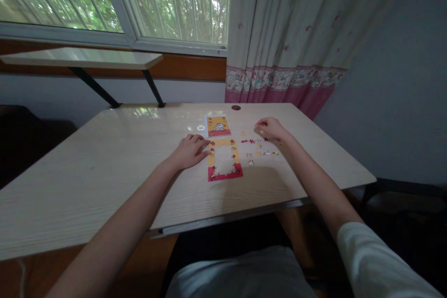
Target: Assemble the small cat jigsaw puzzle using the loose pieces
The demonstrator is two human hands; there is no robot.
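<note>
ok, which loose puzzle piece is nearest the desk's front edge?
The white-and-yellow piece, just right of the puzzle frame: it lies alone, closer to the person than the other loose pieces, which lie farther back.

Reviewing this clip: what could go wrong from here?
The left hand lies at the left edge of the puzzle border, so a nudge might skew it or part its joints.

The right hand is close over small loose pieces; a brush could scatter or flip some.

Those pieces sit close together, so similar ones may be confused.
</note>
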